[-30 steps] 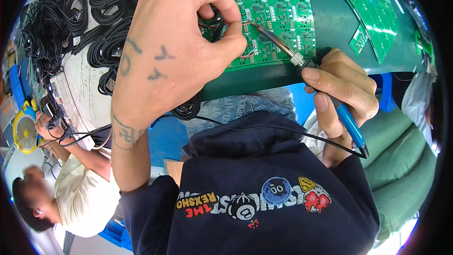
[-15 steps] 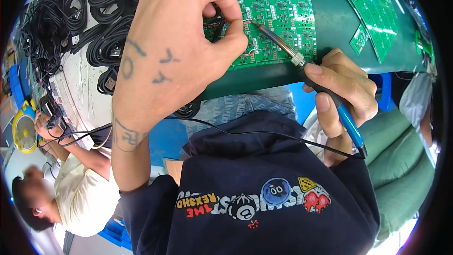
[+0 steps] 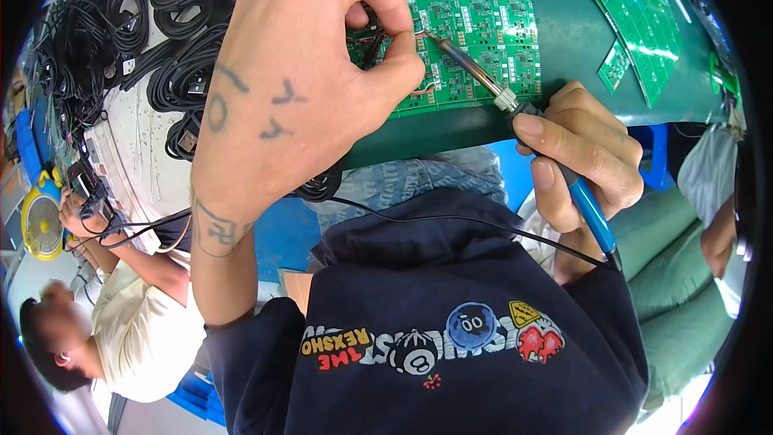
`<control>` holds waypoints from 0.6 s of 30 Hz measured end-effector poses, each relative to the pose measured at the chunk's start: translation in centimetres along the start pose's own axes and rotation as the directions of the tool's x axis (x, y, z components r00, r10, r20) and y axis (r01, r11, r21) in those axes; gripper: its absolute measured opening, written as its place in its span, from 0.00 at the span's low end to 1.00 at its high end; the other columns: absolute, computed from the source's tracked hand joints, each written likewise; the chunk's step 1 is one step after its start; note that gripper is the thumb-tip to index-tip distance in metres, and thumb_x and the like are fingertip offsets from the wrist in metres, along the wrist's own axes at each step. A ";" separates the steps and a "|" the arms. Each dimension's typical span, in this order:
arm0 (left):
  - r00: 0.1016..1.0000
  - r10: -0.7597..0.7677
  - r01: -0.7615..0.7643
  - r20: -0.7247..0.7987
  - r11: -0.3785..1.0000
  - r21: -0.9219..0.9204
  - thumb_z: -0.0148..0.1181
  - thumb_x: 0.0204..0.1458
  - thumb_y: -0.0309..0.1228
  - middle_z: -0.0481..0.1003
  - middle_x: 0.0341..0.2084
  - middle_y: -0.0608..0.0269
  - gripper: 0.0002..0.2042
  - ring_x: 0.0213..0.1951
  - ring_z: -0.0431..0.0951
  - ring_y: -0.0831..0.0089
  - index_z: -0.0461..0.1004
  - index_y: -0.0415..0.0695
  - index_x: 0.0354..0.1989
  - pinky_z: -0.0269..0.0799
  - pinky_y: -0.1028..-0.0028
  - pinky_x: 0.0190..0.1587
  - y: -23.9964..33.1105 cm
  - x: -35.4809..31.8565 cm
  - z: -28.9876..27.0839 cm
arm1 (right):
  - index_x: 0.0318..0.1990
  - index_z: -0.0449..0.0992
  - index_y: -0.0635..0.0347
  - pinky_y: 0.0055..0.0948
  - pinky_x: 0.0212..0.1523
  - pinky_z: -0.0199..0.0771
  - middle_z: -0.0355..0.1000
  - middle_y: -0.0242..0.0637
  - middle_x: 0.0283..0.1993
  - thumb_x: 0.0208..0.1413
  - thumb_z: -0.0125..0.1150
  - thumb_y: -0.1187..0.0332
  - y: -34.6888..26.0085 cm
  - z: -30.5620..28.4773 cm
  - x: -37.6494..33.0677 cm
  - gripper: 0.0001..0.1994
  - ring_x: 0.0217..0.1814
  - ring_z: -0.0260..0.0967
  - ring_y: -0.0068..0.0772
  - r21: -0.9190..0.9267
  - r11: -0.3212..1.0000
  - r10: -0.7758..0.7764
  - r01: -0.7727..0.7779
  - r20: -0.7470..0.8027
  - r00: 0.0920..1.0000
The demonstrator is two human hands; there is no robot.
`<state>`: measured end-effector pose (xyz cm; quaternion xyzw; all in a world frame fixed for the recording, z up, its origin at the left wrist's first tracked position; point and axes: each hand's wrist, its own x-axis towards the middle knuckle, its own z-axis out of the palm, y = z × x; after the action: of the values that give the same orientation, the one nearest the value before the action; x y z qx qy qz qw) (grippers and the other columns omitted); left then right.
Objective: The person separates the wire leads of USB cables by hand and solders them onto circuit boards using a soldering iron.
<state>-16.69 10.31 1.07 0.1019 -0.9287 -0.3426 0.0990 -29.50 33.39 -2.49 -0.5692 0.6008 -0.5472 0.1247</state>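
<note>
A panel of green circuit boards (image 3: 483, 24) lies on the green mat. Over its left part is my left hand (image 3: 314, 64), thumb and forefinger pinched on a thin wire (image 3: 419, 35) whose reddish end reaches the board. In my right hand (image 3: 592, 153) is a soldering iron (image 3: 600, 213) with a blue and black handle, held like a pen. Its tip meets the board at the wire's end, just right of my left fingertips. Another thin wire (image 3: 424, 91) shows on the panel below the thumb. My left hand hides part of the panel and a dark cable.
Coiled black cables (image 3: 181, 72) are heaped on the white surface at the left. More green boards (image 3: 636, 20) lie at the right on the green mat (image 3: 564, 48). The iron's cord (image 3: 451, 225) crosses my front. A co-worker (image 3: 137, 330) sits at the left near a yellow fan (image 3: 42, 225).
Both hands stay almost in place; the iron and my right fingers have shifted very slightly. At the far right, a person's arm has come into view.
</note>
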 end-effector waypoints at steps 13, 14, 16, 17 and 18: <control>0.995 0.073 -0.079 -0.066 0.993 -0.088 0.66 0.43 0.17 0.77 0.33 0.60 0.02 0.27 0.71 0.76 0.78 0.36 0.25 0.68 0.77 0.33 -0.4 -0.5 0.3 | 0.49 0.79 0.72 0.23 0.27 0.67 0.77 0.46 0.34 0.60 0.61 0.68 0.4 -1.1 -0.8 0.15 0.24 0.69 0.30 0.308 0.945 0.151 -0.109 -0.115 0.982; 0.995 0.074 -0.079 -0.067 0.993 -0.088 0.66 0.43 0.17 0.77 0.33 0.60 0.02 0.27 0.71 0.76 0.78 0.36 0.25 0.68 0.77 0.33 -0.3 -0.7 0.2 | 0.49 0.79 0.72 0.23 0.28 0.68 0.77 0.47 0.35 0.61 0.61 0.67 0.4 -1.2 -0.8 0.15 0.25 0.70 0.31 0.307 0.945 0.155 -0.113 -0.116 0.981; 0.994 0.056 -0.067 -0.092 0.990 -0.127 0.67 0.42 0.19 0.77 0.32 0.59 0.04 0.27 0.71 0.74 0.78 0.37 0.27 0.68 0.76 0.35 0.8 -1.9 -0.6 | 0.49 0.79 0.72 0.23 0.28 0.69 0.78 0.48 0.36 0.61 0.61 0.67 0.5 -1.4 -0.8 0.15 0.25 0.71 0.31 0.322 0.940 0.156 -0.114 -0.106 0.982; 0.994 0.046 -0.061 -0.101 0.987 -0.149 0.68 0.42 0.19 0.78 0.32 0.59 0.05 0.27 0.71 0.73 0.78 0.37 0.27 0.68 0.76 0.36 1.7 -2.7 -1.2 | 0.49 0.79 0.72 0.24 0.28 0.69 0.78 0.49 0.37 0.61 0.61 0.67 0.5 -1.5 -0.9 0.15 0.26 0.71 0.31 0.329 0.937 0.159 -0.118 -0.102 0.982; 0.993 0.041 -0.059 -0.110 0.983 -0.173 0.68 0.42 0.20 0.78 0.31 0.58 0.06 0.28 0.71 0.72 0.78 0.37 0.28 0.69 0.76 0.36 2.6 -3.6 -1.9 | 0.49 0.79 0.72 0.24 0.28 0.69 0.78 0.49 0.37 0.61 0.61 0.67 0.5 -1.6 -0.8 0.15 0.26 0.71 0.31 0.323 0.939 0.161 -0.120 -0.103 0.982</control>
<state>-13.09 12.00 3.74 0.0875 -0.8904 -0.4148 0.1655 -30.72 34.75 -2.73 -0.4613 0.5515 -0.6611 0.2144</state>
